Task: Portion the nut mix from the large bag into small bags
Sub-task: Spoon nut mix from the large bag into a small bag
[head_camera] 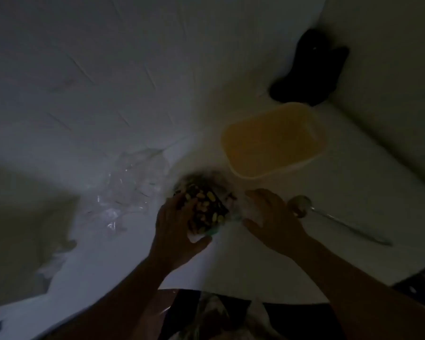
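Both hands (pixel 227 222) around nut-mix bag (pixel 206 209), left (pixel 179 231) gripping it

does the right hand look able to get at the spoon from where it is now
Probably yes. The right hand rests beside the nut mix bag, and the spoon lies just to its right on the white sheet, with nothing between them. The hand seems to hold clear plastic, which it might need to let go first.

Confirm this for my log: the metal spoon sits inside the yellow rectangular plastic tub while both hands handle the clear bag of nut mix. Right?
Not quite. In the head view the metal spoon lies on the white surface, outside the yellow rectangular plastic tub. The rest holds.
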Available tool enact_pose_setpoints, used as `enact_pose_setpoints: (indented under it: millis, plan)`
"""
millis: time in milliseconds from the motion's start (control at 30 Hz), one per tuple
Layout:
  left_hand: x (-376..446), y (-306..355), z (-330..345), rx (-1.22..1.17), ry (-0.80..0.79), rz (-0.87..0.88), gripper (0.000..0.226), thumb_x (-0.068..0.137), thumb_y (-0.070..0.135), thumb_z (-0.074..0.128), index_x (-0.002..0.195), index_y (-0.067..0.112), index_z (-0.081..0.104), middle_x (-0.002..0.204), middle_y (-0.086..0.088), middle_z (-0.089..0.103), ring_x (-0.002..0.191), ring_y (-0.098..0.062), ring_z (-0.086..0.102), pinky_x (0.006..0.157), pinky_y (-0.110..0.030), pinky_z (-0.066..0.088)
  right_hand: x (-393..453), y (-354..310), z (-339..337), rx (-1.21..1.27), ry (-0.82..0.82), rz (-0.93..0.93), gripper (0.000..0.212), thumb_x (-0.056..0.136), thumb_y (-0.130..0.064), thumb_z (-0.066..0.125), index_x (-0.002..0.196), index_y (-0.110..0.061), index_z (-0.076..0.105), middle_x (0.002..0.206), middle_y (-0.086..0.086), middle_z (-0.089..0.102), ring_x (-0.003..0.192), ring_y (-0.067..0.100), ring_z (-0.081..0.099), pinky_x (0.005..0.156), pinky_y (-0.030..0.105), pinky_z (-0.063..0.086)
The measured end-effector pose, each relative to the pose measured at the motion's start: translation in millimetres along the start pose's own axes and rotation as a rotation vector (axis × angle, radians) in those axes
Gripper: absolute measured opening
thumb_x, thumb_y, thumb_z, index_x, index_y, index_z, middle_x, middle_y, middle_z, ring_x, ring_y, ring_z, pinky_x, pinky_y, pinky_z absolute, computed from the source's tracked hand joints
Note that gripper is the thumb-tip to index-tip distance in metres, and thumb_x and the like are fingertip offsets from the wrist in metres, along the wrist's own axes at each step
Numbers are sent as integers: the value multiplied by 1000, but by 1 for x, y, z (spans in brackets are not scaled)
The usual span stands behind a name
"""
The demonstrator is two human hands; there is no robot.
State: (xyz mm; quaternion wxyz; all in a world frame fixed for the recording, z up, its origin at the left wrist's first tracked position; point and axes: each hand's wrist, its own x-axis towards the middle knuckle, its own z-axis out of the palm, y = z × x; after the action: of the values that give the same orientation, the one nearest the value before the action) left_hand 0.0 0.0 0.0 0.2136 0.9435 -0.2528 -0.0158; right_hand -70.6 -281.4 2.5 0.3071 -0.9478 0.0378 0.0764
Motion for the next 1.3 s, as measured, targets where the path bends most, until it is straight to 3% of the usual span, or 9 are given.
enact_pose_setpoints:
  millis: [200,333,467,633,767,867,1000,1200,1300]
  plan:
    - [3,-24,44,29,102,79,106,74,81,69,155,22,35,163,-17,31,149,-43,32,119,-59,32,17,29,40,-66,179,-374,74,97,-59,50,160,-35,19,161,1,27,145,23,32,117,48,39]
    - [0,-32,52,52,210,176,111,65,75,80,154,24,38,164,-16,28,149,-41,31,109,-65,43,14,45,56,-107,280,-591,61,105,-52,48,160,-47,23,161,2,37,147,24,39,113,29,38]
    - [0,-35,65,72,257,178,113,59,73,78,156,33,35,166,-10,22,152,-30,23,112,-60,39,27,51,61,-135,443,-620,52,107,-51,39,154,-28,45,146,1,53,130,21,53,109,19,36]
    - [2,-38,76,117,346,350,101,78,78,69,155,17,46,161,-21,33,147,-41,34,119,-56,32,26,41,65,309,523,-337,42,95,-50,62,134,-34,65,118,-24,68,106,-6,61,89,0,41]
    - [-11,-35,78,1,333,257,81,91,71,56,154,21,48,158,-11,40,143,-34,40,119,-54,35,10,25,67,587,538,-132,29,94,-31,76,122,-25,73,106,-11,77,96,9,74,93,35,59]
    - [-21,-31,67,-200,298,182,64,98,65,42,153,33,45,150,3,48,136,-21,46,116,-51,38,-6,5,62,768,607,-29,7,93,-28,75,94,-23,80,83,-5,79,85,21,74,76,30,56]
    - [-35,-18,47,-215,234,103,68,96,68,30,151,30,46,148,-1,51,136,-24,44,116,-37,31,-26,-21,55,1108,623,101,29,98,-32,70,88,-5,73,84,8,79,76,28,66,68,35,51]
    - [-21,-28,23,-149,242,106,77,84,60,62,148,25,38,161,0,36,149,-25,30,119,-48,36,-41,-45,43,604,794,-60,9,98,-32,67,104,-27,62,108,3,69,91,22,64,80,45,58]
    - [-6,-31,14,-2,206,219,85,87,53,73,155,20,35,168,2,28,156,-20,14,129,-38,13,-51,-67,38,-96,910,-653,22,94,-8,62,113,-17,68,114,4,64,105,23,56,90,37,50]
